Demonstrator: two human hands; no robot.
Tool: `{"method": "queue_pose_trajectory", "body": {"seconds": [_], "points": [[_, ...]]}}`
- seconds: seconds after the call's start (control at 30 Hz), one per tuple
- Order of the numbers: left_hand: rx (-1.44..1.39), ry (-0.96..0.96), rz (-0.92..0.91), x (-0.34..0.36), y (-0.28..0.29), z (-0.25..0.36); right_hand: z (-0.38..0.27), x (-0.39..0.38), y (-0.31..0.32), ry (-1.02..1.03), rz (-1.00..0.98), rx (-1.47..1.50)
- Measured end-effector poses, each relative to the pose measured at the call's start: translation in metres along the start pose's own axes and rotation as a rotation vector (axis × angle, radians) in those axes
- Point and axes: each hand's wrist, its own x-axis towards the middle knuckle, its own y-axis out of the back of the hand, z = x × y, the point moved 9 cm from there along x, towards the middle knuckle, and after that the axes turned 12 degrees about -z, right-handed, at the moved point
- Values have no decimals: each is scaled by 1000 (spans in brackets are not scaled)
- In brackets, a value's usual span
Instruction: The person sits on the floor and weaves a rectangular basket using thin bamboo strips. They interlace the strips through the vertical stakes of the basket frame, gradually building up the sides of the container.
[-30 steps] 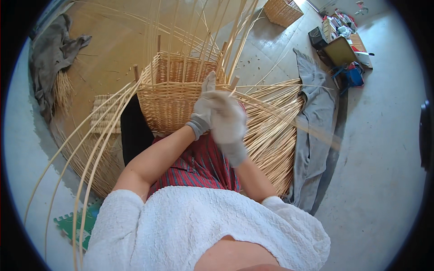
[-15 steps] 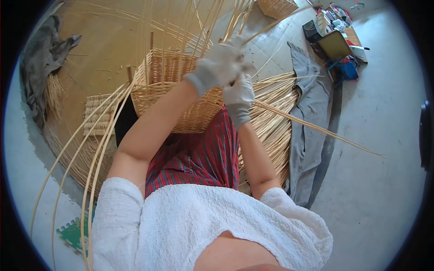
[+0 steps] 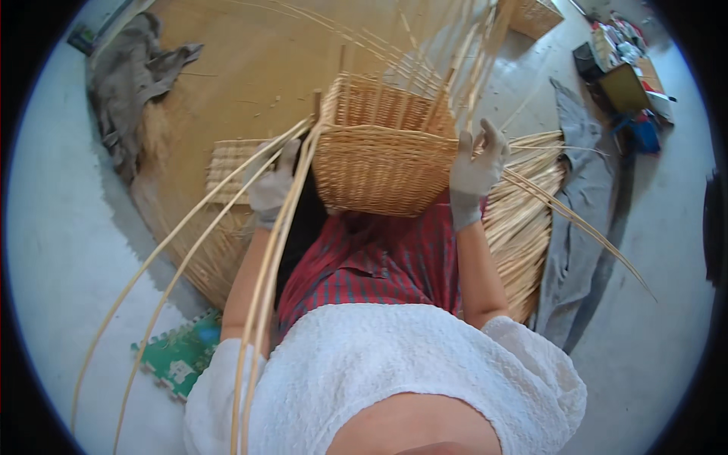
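The wicker basket (image 3: 383, 155) sits on our lap, between our gloved hands: left hand (image 3: 273, 182) grasping its left side among long canes (image 3: 258, 250), right hand (image 3: 476, 171) open-fingered against its right side.

A half-woven, tan wicker basket (image 3: 383, 155) rests on the person's lap, its tight-woven wall facing them and loose uprights sticking up from the rim. Long pale cane strands (image 3: 265, 250) curve from its left side toward the floor.
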Motion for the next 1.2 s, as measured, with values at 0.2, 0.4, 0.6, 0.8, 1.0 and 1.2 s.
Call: {"method": "queue_pose_trajectory", "body": {"seconds": [0.2,0.4,0.6,0.8,1.0,1.2], "points": [[-606,118,-341,-62,-44,-103,-229,-88,-76,722,-830,665],[-112,105,-539,-10,-26,18,-246,-139,-89,936,-1290,230],[-356,210,-364,22,8,-25,-112,-59,-55,443,-858,735],[-671,141,-145,-25,-47,-58,14,-10,-91,-46,-567,1450],[-582,266,-684,53,-116,-58,31,-12,-62,-267,-482,737],[-569,116,-530,51,-124,-66,17,-27,-50,-203,-302,527]]}}
